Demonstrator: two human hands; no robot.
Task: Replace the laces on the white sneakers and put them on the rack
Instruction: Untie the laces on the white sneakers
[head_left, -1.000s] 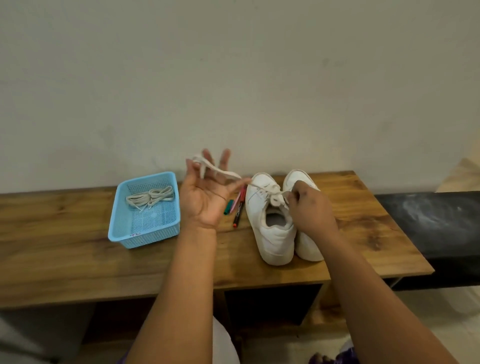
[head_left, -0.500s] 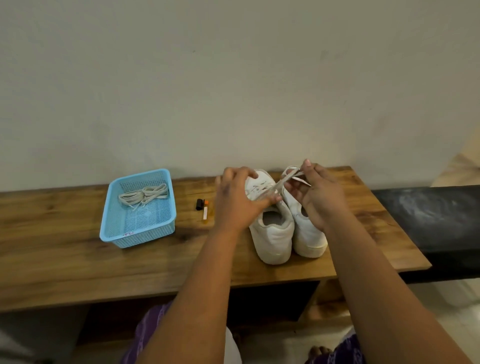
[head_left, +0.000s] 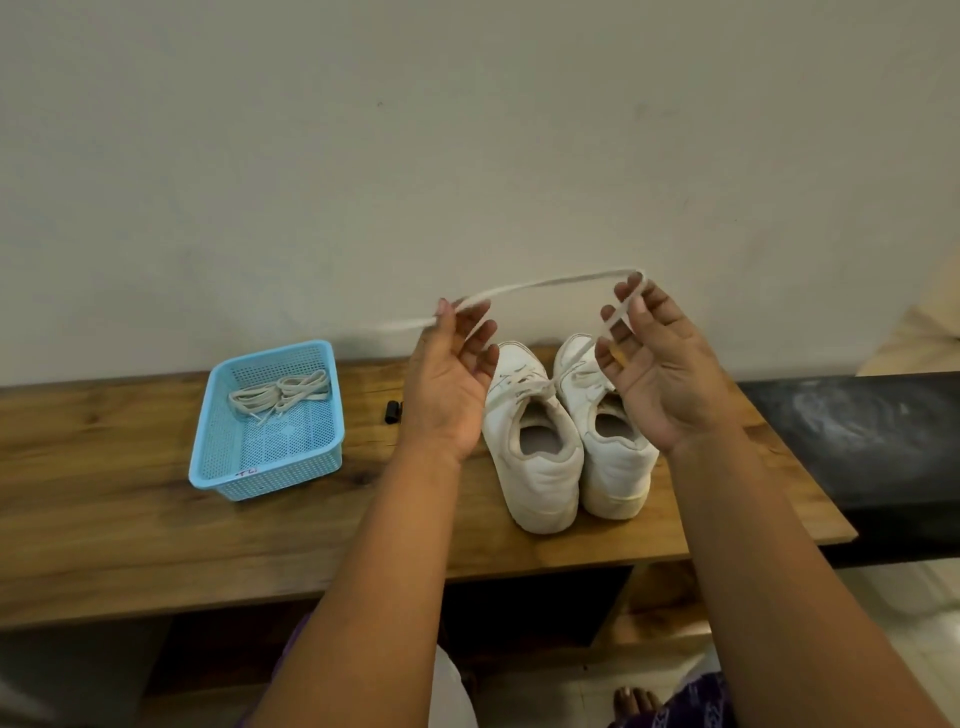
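Note:
Two white sneakers stand side by side on the wooden bench (head_left: 130, 525), heels toward me: the left sneaker (head_left: 535, 457) and the right sneaker (head_left: 610, 447). A white lace (head_left: 550, 285) stretches in the air above them between both hands and runs down from my right hand to the right sneaker. My left hand (head_left: 452, 379) is raised, palm toward me, pinching the lace at its fingertips. My right hand (head_left: 660, 374) is raised too, with the lace passing between its fingers. Both hands hover just above the sneakers' toes.
A light blue perforated basket (head_left: 218, 457) sits left of the shoes with a bundle of cream laces (head_left: 280, 396) inside. A small black item (head_left: 392, 411) lies between basket and shoes. A plain wall rises behind; a dark surface (head_left: 857, 441) adjoins the bench's right end.
Both hands have lifted from the sneakers and spread apart, drawing the lace up into a span between them. The camera has moved closer.

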